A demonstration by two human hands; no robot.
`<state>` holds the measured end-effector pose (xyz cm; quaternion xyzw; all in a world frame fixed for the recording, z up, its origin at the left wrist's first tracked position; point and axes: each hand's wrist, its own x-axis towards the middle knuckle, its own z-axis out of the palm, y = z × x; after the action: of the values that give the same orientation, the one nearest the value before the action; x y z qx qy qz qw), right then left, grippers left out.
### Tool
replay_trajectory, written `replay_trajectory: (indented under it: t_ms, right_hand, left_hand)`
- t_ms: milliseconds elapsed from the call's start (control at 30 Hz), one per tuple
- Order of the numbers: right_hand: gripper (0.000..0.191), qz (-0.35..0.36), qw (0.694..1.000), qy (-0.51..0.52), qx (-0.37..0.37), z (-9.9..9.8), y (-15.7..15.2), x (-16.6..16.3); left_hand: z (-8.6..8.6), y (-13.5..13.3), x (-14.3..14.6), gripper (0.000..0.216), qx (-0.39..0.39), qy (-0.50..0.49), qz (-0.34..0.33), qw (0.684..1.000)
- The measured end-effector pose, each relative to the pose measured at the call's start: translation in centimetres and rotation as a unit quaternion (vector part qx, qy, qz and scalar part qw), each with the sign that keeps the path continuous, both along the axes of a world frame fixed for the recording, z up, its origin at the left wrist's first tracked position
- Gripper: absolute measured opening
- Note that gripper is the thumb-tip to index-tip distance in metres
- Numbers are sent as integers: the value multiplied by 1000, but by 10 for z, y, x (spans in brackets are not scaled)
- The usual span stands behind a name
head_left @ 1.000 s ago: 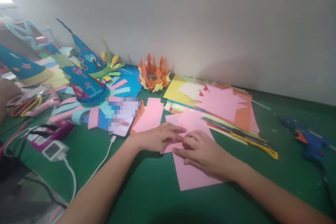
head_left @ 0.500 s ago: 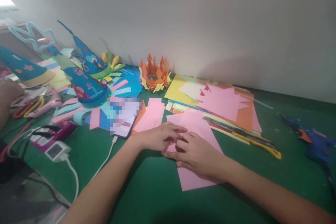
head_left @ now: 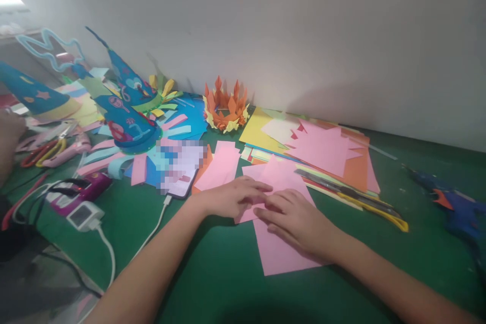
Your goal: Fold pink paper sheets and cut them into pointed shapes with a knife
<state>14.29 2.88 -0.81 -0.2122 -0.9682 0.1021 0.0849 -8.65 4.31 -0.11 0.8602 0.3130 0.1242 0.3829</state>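
A pink paper sheet [head_left: 281,253] lies on the green table [head_left: 235,288] in front of me, one corner folded over near its left edge. My left hand [head_left: 231,197] rests on that folded part, fingers stretched flat and pressing down. My right hand [head_left: 294,217] lies flat on the sheet beside it, fingers extended toward the left hand and touching the fold. Neither hand grips anything.
A phone [head_left: 180,167] on a white cable, pink strips [head_left: 218,167], an orange paper crown [head_left: 226,106], blue paper cones [head_left: 129,111], a coloured paper stack [head_left: 326,152], a yellow utility knife [head_left: 374,207], a blue glue gun [head_left: 453,202]. Scissors [head_left: 41,152] and another person's hand [head_left: 7,136] at far left.
My right fingers have spread flat again along the fold after bunching close to the left hand. The left hand stays in place on the sheet.
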Motion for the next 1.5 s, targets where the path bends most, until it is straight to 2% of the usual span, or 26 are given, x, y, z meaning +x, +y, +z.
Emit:
replay_trajectory:
  t_ms: [133,267,500,767,1133,1367,1500]
  right_hand:
    - [33,1,999,12,40,-5,1,6]
    - [34,-14,999,14,45,-8,-1,5]
    - [39,-24,998,8,51,-16,-1,8]
    - [38,-28,998,-2,54,-15,-2,6]
    - [40,-33,998,4,56,-15,-2,6]
    - [38,-33,998,-7,53,-14,-2,5]
    - [37,-31,998,-7,48,-13,-2,5]
  left_hand:
    - [-1,0,-4,53,-37,-33,16,999]
    - [-3,1,-6,53,-58,-60,38,996]
    - [-6,1,-3,52,-35,-68,54,996]
    - [-7,1,-3,50,-42,-55,56,996]
    - [6,-11,-3,53,14,-6,34,999]
    - [9,-11,1,44,36,10,41,998]
    - [11,-11,2,52,33,25,44,998]
